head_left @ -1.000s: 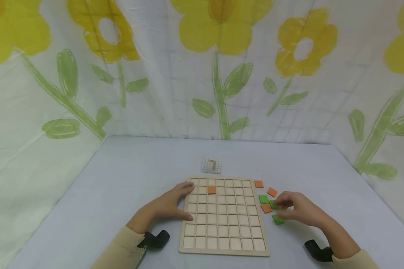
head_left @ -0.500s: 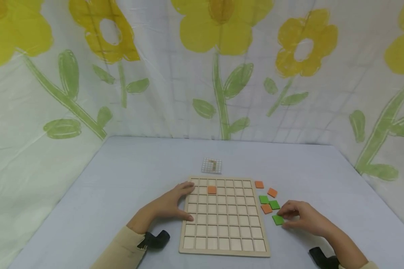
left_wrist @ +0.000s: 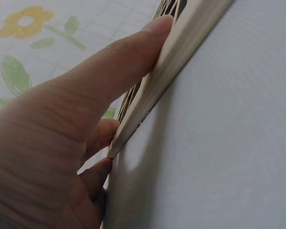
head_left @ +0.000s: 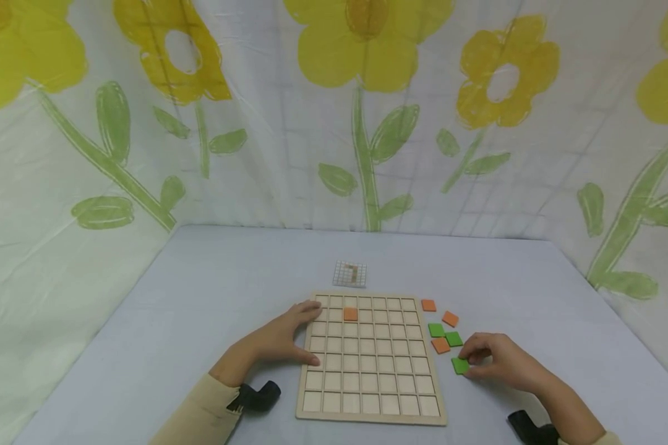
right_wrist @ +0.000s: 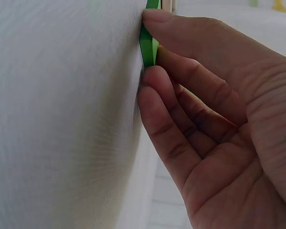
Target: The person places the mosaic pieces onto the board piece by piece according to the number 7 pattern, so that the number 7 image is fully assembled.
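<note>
My left hand (head_left: 281, 334) rests along the left edge of a wooden grid board (head_left: 370, 411), fingers spread. In the left wrist view, the thumb (left_wrist: 133, 52) lies on the board's frame (left_wrist: 157, 76), and other fingertips touch its side. One orange tile (head_left: 350, 314) sits in a cell near the board's top. Right of the board, my right hand (head_left: 503, 361) pinches a green square tile (head_left: 460, 366) at the table surface. The right wrist view shows thumb and fingertips on the edges of that green tile (right_wrist: 149, 45).
Beside the board's right edge lie loose orange tiles (head_left: 450, 319) and green tiles (head_left: 436, 330). A small card with a printed grid (head_left: 350, 274) lies behind the board. A flowered cloth (head_left: 267, 154) hangs behind the table (head_left: 228, 259).
My right hand has shifted toward the front and pulled back from the tile cluster, and now pinches the nearest green tile, which has moved slightly. The left hand and board stay put.
</note>
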Motion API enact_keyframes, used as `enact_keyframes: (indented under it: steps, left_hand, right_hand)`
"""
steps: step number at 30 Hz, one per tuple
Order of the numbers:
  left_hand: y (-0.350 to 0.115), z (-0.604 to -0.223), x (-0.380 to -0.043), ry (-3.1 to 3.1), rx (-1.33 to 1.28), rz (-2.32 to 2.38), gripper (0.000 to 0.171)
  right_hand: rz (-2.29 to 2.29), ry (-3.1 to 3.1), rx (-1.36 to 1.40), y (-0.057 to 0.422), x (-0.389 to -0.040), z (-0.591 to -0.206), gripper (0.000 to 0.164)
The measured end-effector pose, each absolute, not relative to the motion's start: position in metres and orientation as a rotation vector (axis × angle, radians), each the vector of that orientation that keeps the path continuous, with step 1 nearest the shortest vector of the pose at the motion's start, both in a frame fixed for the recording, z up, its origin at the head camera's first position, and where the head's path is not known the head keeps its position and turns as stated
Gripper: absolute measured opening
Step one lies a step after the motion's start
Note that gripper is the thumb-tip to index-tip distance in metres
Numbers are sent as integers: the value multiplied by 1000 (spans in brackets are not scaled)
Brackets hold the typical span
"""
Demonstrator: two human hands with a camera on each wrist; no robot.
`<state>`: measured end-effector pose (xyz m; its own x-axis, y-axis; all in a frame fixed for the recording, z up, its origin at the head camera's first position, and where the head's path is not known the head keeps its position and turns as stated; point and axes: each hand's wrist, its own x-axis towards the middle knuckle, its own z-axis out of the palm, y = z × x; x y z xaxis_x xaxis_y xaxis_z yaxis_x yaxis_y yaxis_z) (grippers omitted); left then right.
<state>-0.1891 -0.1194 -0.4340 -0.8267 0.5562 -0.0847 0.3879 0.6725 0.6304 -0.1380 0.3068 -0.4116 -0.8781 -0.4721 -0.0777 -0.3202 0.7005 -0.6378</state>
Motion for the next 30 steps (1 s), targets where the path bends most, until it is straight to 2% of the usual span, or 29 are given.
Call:
enact_keyframes:
  steps: [12, 30]
  left_hand:
    - [-119, -435, -189, 2614, 742, 906, 102]
    - [-120, -435, -190, 2609, 745, 903, 102]
  right_hand:
    - [-961, 2638, -680, 305, -142, -408, 23]
    - [-1009, 2668, -768, 271, -168, -399, 20]
